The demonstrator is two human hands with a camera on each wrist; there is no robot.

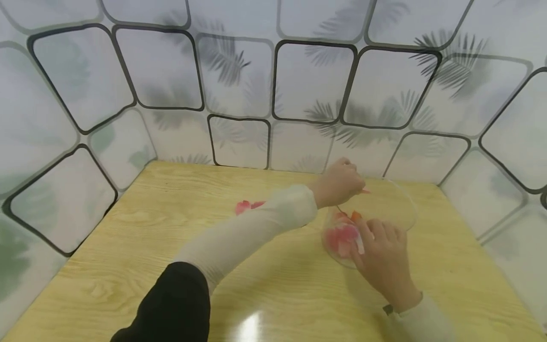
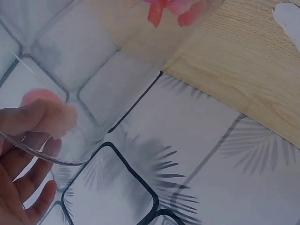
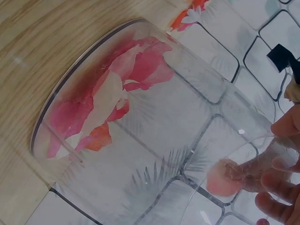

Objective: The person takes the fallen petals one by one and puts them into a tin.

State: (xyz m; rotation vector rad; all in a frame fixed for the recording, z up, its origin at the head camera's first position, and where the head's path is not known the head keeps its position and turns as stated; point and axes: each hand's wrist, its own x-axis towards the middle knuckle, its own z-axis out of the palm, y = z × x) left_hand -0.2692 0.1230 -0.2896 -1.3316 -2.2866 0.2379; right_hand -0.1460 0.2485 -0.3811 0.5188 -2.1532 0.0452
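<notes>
A clear, wide-mouthed container (image 3: 197, 126) sits on the table with pink, white and orange petals (image 3: 115, 98) gathered at its base; I cannot tell how far it leans. Near its rim, my left hand (image 1: 339, 183) pinches a pink petal (image 2: 41, 96), with thumb and petal seen through the clear wall and the other fingers spread outside. My right hand (image 1: 384, 256) grips the near side of the container by the petals, its fingers curled. More petals (image 1: 243, 206) lie on the table behind my left forearm, partly hidden by the sleeve.
The wood-grain table (image 1: 119, 237) meets patterned wall covering (image 1: 239, 85) behind and at both sides. Across the table's middle stretches my left sleeve (image 1: 252, 228). A pale object (image 2: 288, 21), only partly visible, lies at the upper right edge of the left wrist view.
</notes>
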